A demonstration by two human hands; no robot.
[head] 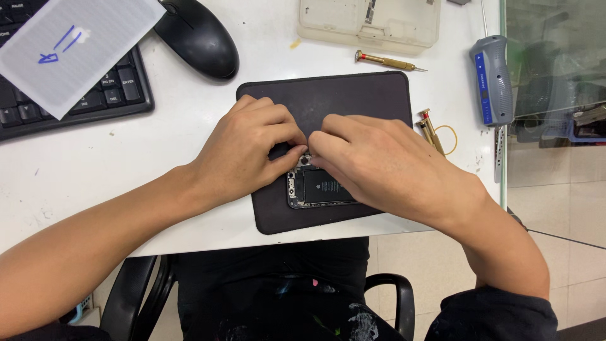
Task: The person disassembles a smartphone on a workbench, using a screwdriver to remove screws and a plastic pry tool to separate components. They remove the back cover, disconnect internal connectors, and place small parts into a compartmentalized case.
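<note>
Centrally on the white surface [189,107] lies a dark work mat [353,101], with a black keyboard [126,88] and black mouse [197,36] off its far left corner. On the mat's near half rests an opened phone [319,188]. Left hand [243,151] and right hand [379,164] meet over its top end, fingers [287,158] pinched on a small part there.
</note>
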